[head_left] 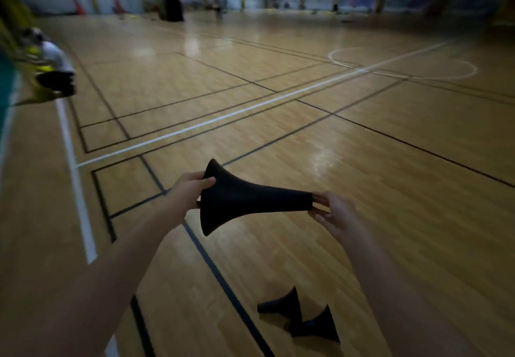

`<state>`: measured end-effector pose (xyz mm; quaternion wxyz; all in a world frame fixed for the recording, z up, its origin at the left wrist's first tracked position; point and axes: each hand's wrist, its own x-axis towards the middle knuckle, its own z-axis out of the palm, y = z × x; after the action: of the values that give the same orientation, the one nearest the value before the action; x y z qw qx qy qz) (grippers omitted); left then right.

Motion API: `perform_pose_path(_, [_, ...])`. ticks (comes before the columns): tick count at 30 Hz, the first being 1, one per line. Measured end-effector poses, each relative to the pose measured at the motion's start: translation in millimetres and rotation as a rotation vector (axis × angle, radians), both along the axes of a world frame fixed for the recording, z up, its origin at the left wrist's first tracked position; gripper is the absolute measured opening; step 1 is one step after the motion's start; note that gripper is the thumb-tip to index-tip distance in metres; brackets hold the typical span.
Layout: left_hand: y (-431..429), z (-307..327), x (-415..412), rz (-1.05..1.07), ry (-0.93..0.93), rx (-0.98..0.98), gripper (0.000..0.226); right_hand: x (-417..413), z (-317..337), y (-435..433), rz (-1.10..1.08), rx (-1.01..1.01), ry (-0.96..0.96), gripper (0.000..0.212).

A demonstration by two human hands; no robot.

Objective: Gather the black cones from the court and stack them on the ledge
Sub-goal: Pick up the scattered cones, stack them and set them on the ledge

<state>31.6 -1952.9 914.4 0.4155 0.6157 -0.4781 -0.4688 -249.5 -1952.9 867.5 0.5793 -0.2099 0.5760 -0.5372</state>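
Floor [390, 161] of the court carries, nearest the person, the left fallen cone [281, 303] and the right fallen cone [317, 326]. Both lie on their sides, close together, with wide ends toward the right. Farther, above the floor, the held cone [242, 198] lies horizontal, its long axis left to right and its narrow tip pointing right. It is matte black and flared. The left hand [189, 189] grips its wide rim; the right hand [334, 214] pinches the tip. Far left sits a dark, blurred pile [57, 82].
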Motion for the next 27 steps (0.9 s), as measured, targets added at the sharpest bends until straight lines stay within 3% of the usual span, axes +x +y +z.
perform_pose_path(9, [188, 3, 125, 0.416, 0.002, -0.001, 0.015, 148, 4, 65, 0.467, -0.028, 0.013, 0.013])
perform_pose_path(13, [271, 2, 176, 0.637, -0.019, 0.026, 0.027, 221, 12, 104, 0.700, -0.052, 0.032, 0.016])
perform_pose_path(17, [358, 1, 232, 0.797, -0.016, 0.038, 0.019, 304, 19, 153, 0.854, -0.021, 0.004, 0.015])
perform_pose_path(22, [496, 1, 314, 1.025, 0.040, 0.052, 0.019, 443, 22, 248, 1.085, -0.018, 0.055, 0.018])
perform_pose_path(27, [684, -1, 397, 1.314, 0.065, 0.046, 0.018, 600, 16, 411, 1.380, 0.007, 0.101, 0.017])
